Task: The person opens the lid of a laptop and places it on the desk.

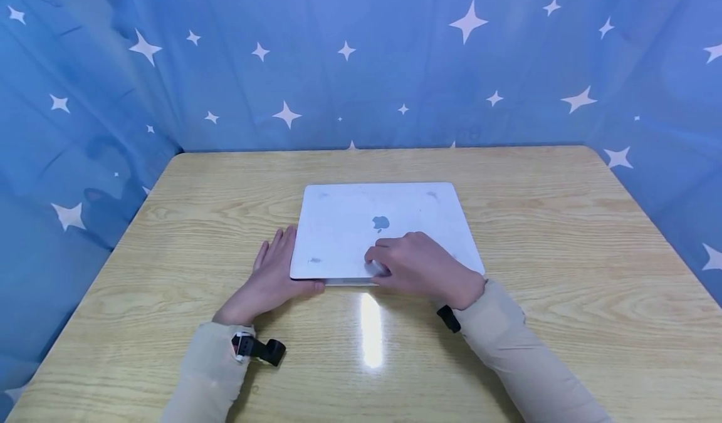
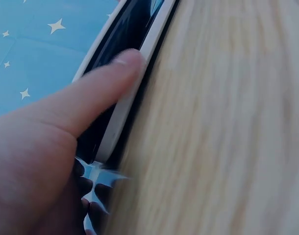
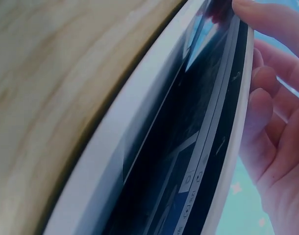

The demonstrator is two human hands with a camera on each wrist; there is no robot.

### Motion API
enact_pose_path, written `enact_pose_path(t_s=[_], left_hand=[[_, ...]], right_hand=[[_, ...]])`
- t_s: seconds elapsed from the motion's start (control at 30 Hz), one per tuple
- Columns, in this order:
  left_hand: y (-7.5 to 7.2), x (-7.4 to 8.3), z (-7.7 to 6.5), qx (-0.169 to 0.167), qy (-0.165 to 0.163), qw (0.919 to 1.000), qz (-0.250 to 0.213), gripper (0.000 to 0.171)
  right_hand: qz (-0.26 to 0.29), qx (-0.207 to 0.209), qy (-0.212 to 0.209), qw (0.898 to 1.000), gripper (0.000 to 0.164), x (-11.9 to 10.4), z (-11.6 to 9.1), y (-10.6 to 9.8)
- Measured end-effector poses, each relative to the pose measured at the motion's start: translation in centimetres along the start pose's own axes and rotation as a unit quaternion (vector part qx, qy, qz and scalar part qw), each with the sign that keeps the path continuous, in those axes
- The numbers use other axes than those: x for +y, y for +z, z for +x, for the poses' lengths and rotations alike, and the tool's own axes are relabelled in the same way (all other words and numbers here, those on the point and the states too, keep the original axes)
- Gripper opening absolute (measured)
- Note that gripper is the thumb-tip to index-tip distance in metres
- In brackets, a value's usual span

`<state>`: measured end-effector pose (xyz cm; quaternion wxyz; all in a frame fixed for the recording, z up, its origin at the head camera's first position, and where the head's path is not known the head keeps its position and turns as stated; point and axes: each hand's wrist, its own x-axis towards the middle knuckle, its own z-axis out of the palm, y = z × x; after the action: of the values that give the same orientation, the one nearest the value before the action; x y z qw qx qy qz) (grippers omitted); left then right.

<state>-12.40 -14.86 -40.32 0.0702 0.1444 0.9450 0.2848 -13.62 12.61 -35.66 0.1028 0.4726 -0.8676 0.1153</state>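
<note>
A silver laptop (image 1: pixel 344 222) with an apple logo lies on the table, its lid raised a little off the base. In the right wrist view, part of a lit screen (image 3: pixel 188 161) shows inside the gap. My right hand (image 1: pixel 420 266) pinches the lid at its front edge, thumb at the rim and curled fingers against the outer face. My left hand (image 1: pixel 271 279) rests by the laptop's front left corner with its fingers straight along the left side. In the left wrist view, its thumb (image 2: pixel 108 85) lies across the front edge of the base (image 2: pixel 121 115).
The wood-grain table (image 1: pixel 564 272) stretches around the laptop on all sides. A blue curtain with white stars (image 1: pixel 383 78) hangs behind the table and along its sides. Dark straps (image 1: pixel 256 348) sit at both wrists, over light sleeves.
</note>
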Motion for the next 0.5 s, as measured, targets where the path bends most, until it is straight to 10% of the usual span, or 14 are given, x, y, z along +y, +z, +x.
enact_pose_path(t_s=[0.5], left_hand=[[-0.36, -0.05, -0.27, -0.008, 0.021, 0.9997, -0.014, 0.101]], right_hand=[[0.016, 0.047, -0.027, 0.998, 0.012, -0.09, 0.04, -0.73]])
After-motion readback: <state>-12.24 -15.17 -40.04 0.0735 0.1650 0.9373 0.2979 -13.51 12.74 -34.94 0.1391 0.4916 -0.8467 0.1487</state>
